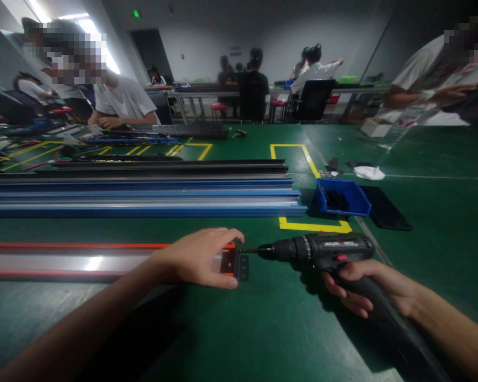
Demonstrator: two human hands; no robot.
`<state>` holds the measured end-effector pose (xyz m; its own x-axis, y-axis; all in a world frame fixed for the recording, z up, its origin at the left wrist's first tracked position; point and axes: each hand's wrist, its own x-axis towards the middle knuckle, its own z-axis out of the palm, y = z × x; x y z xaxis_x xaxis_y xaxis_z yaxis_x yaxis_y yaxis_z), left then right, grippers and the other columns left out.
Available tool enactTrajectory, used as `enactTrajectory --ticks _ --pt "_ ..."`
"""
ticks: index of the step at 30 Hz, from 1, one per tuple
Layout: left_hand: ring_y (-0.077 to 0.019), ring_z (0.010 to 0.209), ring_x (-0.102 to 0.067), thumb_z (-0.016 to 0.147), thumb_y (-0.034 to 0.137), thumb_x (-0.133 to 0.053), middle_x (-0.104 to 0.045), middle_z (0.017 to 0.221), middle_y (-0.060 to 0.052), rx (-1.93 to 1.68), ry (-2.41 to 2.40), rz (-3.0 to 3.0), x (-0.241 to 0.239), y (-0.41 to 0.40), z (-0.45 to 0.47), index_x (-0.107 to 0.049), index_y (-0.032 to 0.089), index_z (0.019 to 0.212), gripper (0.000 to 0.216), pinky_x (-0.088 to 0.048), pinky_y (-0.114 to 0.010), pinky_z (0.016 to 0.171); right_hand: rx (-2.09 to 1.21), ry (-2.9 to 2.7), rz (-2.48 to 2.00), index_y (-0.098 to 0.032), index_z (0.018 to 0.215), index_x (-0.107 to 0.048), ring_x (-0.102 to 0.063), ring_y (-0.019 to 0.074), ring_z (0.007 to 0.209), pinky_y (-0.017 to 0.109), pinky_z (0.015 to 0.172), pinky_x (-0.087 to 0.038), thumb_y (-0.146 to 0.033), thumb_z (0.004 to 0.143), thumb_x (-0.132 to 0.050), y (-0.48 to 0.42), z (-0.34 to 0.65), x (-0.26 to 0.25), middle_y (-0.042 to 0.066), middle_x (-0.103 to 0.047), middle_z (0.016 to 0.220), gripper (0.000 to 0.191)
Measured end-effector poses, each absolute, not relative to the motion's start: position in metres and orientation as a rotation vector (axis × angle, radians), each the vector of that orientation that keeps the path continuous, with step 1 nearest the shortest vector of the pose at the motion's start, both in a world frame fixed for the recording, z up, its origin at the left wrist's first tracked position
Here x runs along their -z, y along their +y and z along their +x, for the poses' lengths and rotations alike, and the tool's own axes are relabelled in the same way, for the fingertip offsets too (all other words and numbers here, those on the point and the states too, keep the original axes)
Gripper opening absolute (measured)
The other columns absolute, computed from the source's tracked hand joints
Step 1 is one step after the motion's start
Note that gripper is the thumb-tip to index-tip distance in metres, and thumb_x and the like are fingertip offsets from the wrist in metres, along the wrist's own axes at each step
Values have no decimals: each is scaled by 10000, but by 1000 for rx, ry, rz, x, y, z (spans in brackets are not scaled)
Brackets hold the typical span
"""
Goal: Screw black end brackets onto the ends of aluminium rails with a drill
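A long silver rail with orange edges (63,261) lies along the green table (263,329), ending in a black end bracket (242,267). My left hand (201,257) is clamped over that end of the rail, fingers curled round it. My right hand (364,284) grips the handle of a black cordless drill (322,249). The drill lies level, its bit pointing left and touching the black bracket at the rail's end.
Stacked long blue and black rails (143,193) lie behind the orange one. A blue bin (341,197) of dark small parts stands by yellow floor-tape marks, a black pad (384,208) to its right and a white cloth (368,172) beyond. Other people work at surrounding tables.
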<state>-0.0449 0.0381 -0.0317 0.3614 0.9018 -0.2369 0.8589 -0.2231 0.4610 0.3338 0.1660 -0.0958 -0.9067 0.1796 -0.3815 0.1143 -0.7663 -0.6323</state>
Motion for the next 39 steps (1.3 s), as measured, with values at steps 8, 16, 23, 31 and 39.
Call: enactTrajectory --ticks 8,16,23,31,39 --pt "-291 1157 -594 786 603 -731 -615 1301 -53 -109 1514 2104 31 39 -45 -496 290 1346 684 -455 -403 982 -2825 -1074 -695 -66 951 -760 -541 43 455 197 500 -536 -262 827 -677 167 338 101 58 -665 796 246" --pt "-267 1117 -595 792 594 -734 -621 1250 -39 -115 1479 2126 31 39 -45 -504 282 1330 663 -453 -375 955 -2811 -1114 -716 -72 955 -757 -529 41 451 201 505 -540 -274 842 -675 166 336 97 49 -657 786 245" --pt "-272 1115 -595 789 605 -733 -623 1245 -44 -138 1476 2139 34 40 -46 -506 281 1335 674 -449 -373 949 -2813 -1128 -704 -70 1009 -751 -547 47 474 200 519 -541 -283 854 -677 164 336 95 69 -671 818 274" --pt "-258 1089 -601 794 613 -729 -632 1227 -29 -145 1466 2140 34 40 -47 -527 290 1314 645 -448 -360 925 -2776 -1213 -660 -73 1019 -754 -572 60 505 207 547 -547 -307 874 -682 161 337 97 89 -679 848 284" --pt "-246 1049 -603 868 597 -658 -638 1186 -42 -168 1481 2140 34 39 -46 -548 263 1275 538 -441 -346 881 -2736 -1293 -615 -97 1018 -757 -535 52 499 206 547 -542 -325 875 -711 160 335 96 80 -680 861 273"
